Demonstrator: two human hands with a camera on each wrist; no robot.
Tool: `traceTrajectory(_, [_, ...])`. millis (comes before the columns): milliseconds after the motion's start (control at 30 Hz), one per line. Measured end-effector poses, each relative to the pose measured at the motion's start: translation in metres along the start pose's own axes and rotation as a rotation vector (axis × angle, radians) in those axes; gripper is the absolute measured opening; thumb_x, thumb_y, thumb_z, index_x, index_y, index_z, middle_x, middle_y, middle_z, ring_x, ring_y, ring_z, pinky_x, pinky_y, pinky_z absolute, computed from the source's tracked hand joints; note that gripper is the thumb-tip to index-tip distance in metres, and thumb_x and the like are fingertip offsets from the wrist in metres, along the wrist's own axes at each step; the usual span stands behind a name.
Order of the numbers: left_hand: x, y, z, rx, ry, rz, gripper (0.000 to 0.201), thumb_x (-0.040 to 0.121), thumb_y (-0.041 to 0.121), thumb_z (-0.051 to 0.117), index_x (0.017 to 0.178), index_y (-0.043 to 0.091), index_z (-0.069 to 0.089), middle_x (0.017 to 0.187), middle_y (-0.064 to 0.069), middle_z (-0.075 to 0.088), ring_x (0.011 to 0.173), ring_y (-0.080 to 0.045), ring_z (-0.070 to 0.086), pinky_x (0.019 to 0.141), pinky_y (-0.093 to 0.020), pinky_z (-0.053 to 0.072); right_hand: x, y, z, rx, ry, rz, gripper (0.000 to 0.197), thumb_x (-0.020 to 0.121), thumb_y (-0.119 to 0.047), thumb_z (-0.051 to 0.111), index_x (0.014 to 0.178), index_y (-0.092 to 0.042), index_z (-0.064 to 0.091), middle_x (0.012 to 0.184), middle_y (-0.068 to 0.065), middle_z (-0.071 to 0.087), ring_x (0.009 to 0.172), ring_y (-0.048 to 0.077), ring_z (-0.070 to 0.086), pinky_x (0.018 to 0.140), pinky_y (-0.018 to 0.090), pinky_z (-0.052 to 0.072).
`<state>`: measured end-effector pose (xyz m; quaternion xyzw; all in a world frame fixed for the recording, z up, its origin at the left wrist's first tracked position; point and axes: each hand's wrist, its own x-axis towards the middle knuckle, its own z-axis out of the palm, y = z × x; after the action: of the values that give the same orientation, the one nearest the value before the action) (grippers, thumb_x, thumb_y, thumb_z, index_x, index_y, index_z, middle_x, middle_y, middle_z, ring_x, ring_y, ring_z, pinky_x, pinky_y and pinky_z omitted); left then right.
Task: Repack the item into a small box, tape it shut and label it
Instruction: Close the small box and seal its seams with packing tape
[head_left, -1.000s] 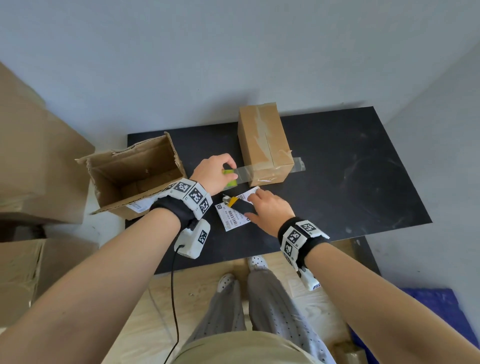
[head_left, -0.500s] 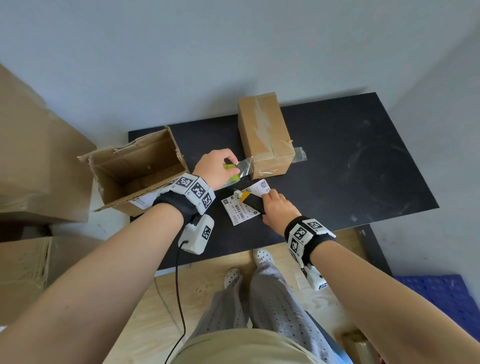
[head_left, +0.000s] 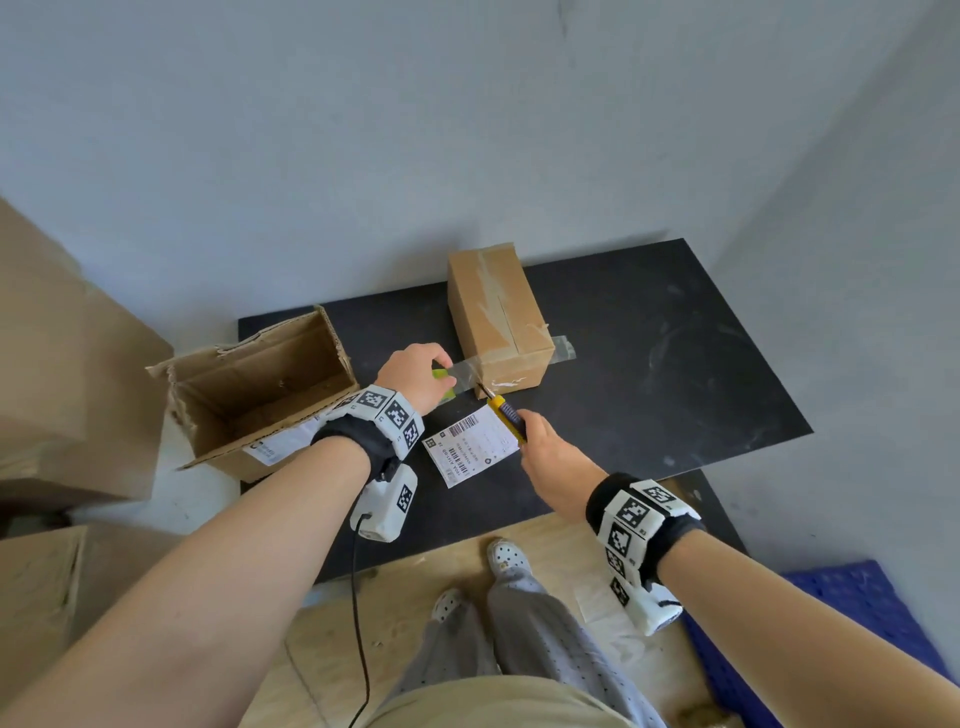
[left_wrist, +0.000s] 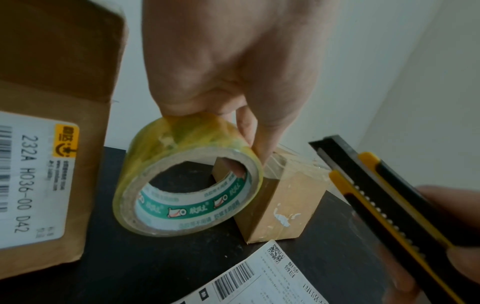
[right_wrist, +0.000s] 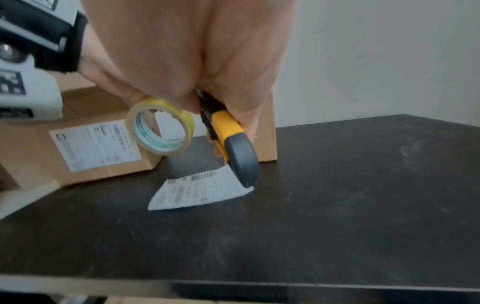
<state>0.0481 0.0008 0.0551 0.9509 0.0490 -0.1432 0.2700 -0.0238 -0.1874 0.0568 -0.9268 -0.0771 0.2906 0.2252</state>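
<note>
A small closed cardboard box (head_left: 496, 317) stands on the black table (head_left: 675, 374), with clear tape over its top and near end. My left hand (head_left: 415, 374) grips a roll of clear tape (left_wrist: 187, 185), and a strip runs from the roll to the box's near left corner. My right hand (head_left: 550, 452) grips a yellow and black utility knife (head_left: 506, 415), its blade out at the stretched tape beside that corner. A white shipping label (head_left: 472, 449) lies flat on the table under the knife.
A larger open cardboard box (head_left: 260, 395) with a printed label lies on its side at the table's left edge. Stacked cartons (head_left: 62, 374) fill the far left. The table's right half is bare. Below are a wooden floor and a blue mat (head_left: 862, 623).
My right hand has lifted the knife off the label and brought its blade up to the tape at the box corner. The left hand still holds the roll with the strip taut.
</note>
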Motion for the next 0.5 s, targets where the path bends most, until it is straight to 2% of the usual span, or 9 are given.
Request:
traceTrajectory(67, [0.0, 0.001, 0.0, 0.009, 0.015, -0.004, 0.02, 0.09, 0.028, 0.06, 0.108, 0.021, 0.061, 0.112, -0.005, 0.063, 0.102, -0.023, 0.059, 0.072, -0.028, 0.044, 0.005, -0.005, 0.002, -0.018, 0.016, -0.014, 0.061, 0.094, -0.004, 0.045, 0.146, -0.012, 0.015, 0.128, 0.009, 0.046, 0.058, 0.007, 0.041, 0.054, 0.018, 0.035])
traceTrajectory(133, [0.0, 0.0, 0.001, 0.007, 0.031, 0.002, 0.018, 0.09, 0.027, 0.06, 0.107, 0.021, 0.062, 0.11, -0.005, 0.064, 0.1, -0.022, 0.06, 0.071, -0.028, 0.043, 0.013, -0.01, 0.004, -0.036, 0.025, -0.011, 0.058, 0.095, -0.005, 0.044, 0.145, -0.009, 0.015, 0.124, 0.011, 0.048, 0.057, 0.007, 0.04, 0.05, 0.017, 0.031])
traceTrajectory(167, [-0.001, 0.0, 0.001, 0.007, 0.035, 0.009, 0.018, 0.089, 0.026, 0.061, 0.106, 0.02, 0.061, 0.109, -0.005, 0.064, 0.099, -0.022, 0.06, 0.07, -0.028, 0.044, 0.016, -0.014, 0.004, -0.03, 0.025, 0.0, 0.056, 0.096, -0.007, 0.044, 0.145, -0.008, 0.016, 0.121, 0.011, 0.049, 0.06, 0.008, 0.045, 0.054, 0.018, 0.036])
traceTrajectory(233, [-0.002, 0.001, 0.002, 0.003, 0.045, 0.014, 0.016, 0.088, 0.027, 0.062, 0.103, 0.02, 0.061, 0.107, -0.004, 0.065, 0.096, -0.021, 0.061, 0.07, -0.028, 0.045, 0.02, -0.021, 0.003, 0.039, 0.013, 0.034, 0.053, 0.097, -0.011, 0.044, 0.143, -0.011, 0.017, 0.12, 0.009, 0.05, 0.077, 0.018, 0.058, 0.069, 0.031, 0.049])
traceTrajectory(300, [-0.003, 0.001, 0.003, -0.005, 0.059, 0.009, 0.015, 0.088, 0.027, 0.061, 0.102, 0.021, 0.061, 0.105, -0.004, 0.065, 0.095, -0.021, 0.061, 0.069, -0.029, 0.045, 0.022, -0.026, 0.003, 0.077, 0.007, 0.06, 0.051, 0.097, -0.015, 0.045, 0.141, -0.014, 0.019, 0.121, 0.009, 0.052, 0.092, 0.025, 0.061, 0.082, 0.042, 0.052])
traceTrajectory(500, [-0.004, 0.0, 0.007, -0.024, 0.118, 0.024, 0.012, 0.095, 0.026, 0.052, 0.097, 0.02, 0.062, 0.1, -0.004, 0.065, 0.09, -0.02, 0.06, 0.066, -0.028, 0.042, 0.029, -0.031, 0.005, 0.073, -0.018, 0.138, 0.042, 0.093, -0.009, 0.047, 0.13, -0.016, 0.029, 0.107, 0.006, 0.058, 0.089, 0.022, 0.061, 0.085, 0.04, 0.051])
